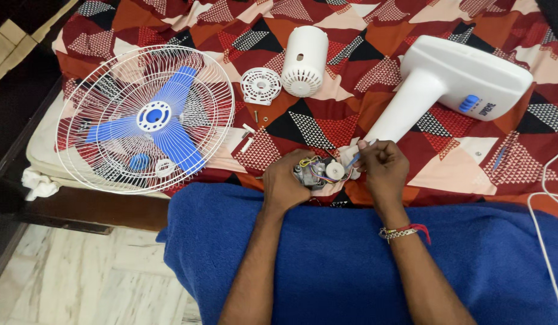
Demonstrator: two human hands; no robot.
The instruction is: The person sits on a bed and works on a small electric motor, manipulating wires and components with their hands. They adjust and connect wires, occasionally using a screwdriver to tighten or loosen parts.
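Note:
A small fan motor (318,173) with coloured wires and a white round part lies at the near edge of the patterned bedspread. My left hand (285,180) grips its left side. My right hand (381,168) is closed on a thin blue-handled tool (355,159), its tip at the motor's right side. The white fan stand and base (453,78) runs from the motor up to the right. A blue towel (351,259) covers my lap under both forearms.
A white wire fan guard with blue blades (147,117) lies on the left. A white motor cover (304,60), a round vented cap (261,85) and loose screws (249,135) sit behind the motor. A white cable (547,241) runs down the right edge.

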